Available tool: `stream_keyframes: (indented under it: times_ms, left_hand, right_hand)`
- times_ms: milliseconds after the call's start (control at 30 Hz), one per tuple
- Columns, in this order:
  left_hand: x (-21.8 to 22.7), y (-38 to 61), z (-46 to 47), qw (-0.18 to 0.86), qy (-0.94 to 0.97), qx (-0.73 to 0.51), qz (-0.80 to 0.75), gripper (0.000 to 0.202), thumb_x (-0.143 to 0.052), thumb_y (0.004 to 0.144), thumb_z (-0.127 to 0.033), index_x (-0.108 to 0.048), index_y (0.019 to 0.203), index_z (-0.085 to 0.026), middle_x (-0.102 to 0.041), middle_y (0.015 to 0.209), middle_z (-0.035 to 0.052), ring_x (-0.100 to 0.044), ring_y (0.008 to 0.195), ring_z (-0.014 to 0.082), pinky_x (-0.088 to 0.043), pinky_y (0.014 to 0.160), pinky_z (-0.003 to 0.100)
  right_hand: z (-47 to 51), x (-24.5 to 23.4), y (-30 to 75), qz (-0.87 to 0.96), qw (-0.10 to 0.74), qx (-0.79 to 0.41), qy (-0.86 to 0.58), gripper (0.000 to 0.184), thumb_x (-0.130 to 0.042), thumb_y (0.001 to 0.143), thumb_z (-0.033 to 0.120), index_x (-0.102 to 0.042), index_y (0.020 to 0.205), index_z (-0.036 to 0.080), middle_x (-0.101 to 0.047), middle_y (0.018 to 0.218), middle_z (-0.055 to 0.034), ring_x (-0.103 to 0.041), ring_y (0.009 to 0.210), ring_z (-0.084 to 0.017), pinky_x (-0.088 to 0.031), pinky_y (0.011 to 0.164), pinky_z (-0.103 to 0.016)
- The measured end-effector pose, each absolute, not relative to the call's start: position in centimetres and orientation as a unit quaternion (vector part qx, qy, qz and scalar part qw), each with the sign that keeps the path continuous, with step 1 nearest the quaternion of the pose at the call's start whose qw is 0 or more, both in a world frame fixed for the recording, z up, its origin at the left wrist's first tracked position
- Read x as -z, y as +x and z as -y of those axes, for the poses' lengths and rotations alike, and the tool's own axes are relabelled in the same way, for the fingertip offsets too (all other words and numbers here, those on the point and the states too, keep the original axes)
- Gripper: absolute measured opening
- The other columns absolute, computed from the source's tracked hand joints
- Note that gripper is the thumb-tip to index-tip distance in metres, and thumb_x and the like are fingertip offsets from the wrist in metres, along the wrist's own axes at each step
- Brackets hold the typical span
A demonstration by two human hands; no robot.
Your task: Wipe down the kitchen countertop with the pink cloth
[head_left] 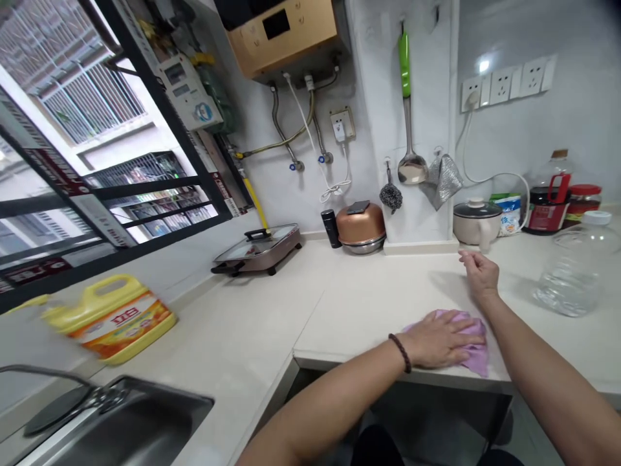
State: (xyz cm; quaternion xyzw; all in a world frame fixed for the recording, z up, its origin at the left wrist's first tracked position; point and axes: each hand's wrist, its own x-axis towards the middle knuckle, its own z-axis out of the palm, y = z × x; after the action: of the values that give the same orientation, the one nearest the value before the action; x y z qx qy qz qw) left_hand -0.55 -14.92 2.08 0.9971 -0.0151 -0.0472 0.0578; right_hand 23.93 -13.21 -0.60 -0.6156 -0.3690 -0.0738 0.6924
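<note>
My left hand (439, 338), with a dark bead bracelet on the wrist, lies flat with fingers stretched out on a crumpled pink cloth (473, 353) near the front edge of the pale countertop (359, 304). My right hand (479, 273) rests further back on the counter, fingers loosely apart and holding nothing. It crosses behind the left hand, just above the cloth.
A clear plastic bottle (577, 265) stands at right. Along the wall sit a small white pot (477, 221), jars (550, 207), a copper pot (361, 226) and an electric pan (258, 249). A yellow detergent jug (111, 317) lies beside the steel sink (121, 421) at lower left.
</note>
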Motion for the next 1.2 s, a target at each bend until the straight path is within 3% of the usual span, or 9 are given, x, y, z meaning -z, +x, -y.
stream_keyframes:
  times_ms: [233,467,600,833,1000,1200]
  left_hand:
    - [-1.0,8.3,11.9,0.057,0.998,-0.002,-0.041,0.053,-0.029,0.110,-0.047,-0.051,0.151,-0.024,-0.042,0.164,0.0126,-0.035,0.153,0.0333,-0.033,0.121,0.060]
    - [-0.7,10.0,3.4,0.082,0.983,-0.029,-0.163,0.056,-0.028,0.109,-0.048,-0.036,0.162,-0.030,-0.028,0.174,0.0064,-0.023,0.160,0.0293,-0.023,0.127,0.062]
    - [-1.1,5.8,-3.0,0.086,0.959,-0.023,-0.269,0.054,-0.028,0.108,-0.043,-0.040,0.160,-0.033,-0.024,0.176,0.0024,-0.020,0.162,0.0269,-0.019,0.130,0.059]
    - [-1.3,-9.5,-12.1,0.032,0.867,-0.041,-0.495,0.055,-0.026,0.108,-0.042,-0.039,0.160,-0.029,-0.027,0.175,0.0076,-0.025,0.161,0.0293,-0.023,0.128,0.057]
    - [-1.7,-17.9,-12.1,0.004,0.813,-0.032,-0.581,0.056,-0.025,0.108,-0.043,-0.039,0.161,-0.028,-0.028,0.174,0.0101,-0.029,0.159,0.0315,-0.028,0.125,0.056]
    - [-1.4,-20.4,-8.6,-0.002,0.814,-0.033,-0.580,0.056,-0.024,0.109,-0.043,-0.039,0.161,-0.028,-0.029,0.174,0.0104,-0.028,0.159,0.0310,-0.027,0.126,0.056]
  right_hand:
    - [13.6,0.3,24.5,0.377,0.684,0.079,-0.619,0.054,-0.057,0.087,0.070,-0.080,0.087,0.022,-0.078,0.082,-0.0061,-0.070,0.077,-0.025,-0.053,0.075,-0.035]
    - [13.7,0.0,24.0,0.445,0.647,0.092,-0.612,0.049,-0.057,0.091,0.068,-0.078,0.082,0.024,-0.078,0.085,-0.0059,-0.069,0.079,-0.025,-0.052,0.078,-0.036]
    - [13.7,0.1,24.0,0.459,0.631,0.095,-0.618,0.050,-0.055,0.092,0.068,-0.077,0.081,0.025,-0.077,0.083,-0.0055,-0.067,0.075,-0.024,-0.050,0.075,-0.037]
    - [13.4,0.3,24.0,0.464,0.626,0.071,-0.623,0.052,-0.056,0.089,0.072,-0.077,0.079,0.025,-0.077,0.082,-0.0060,-0.070,0.078,-0.026,-0.052,0.077,-0.038]
    - [13.4,0.7,24.2,0.454,0.628,0.062,-0.629,0.052,-0.057,0.087,0.072,-0.079,0.083,0.025,-0.078,0.084,-0.0070,-0.071,0.080,-0.028,-0.053,0.079,-0.039]
    - [13.1,1.7,24.5,0.446,0.619,0.052,-0.644,0.050,-0.059,0.085,0.069,-0.079,0.084,0.024,-0.078,0.084,-0.0059,-0.071,0.083,-0.029,-0.052,0.079,-0.039]
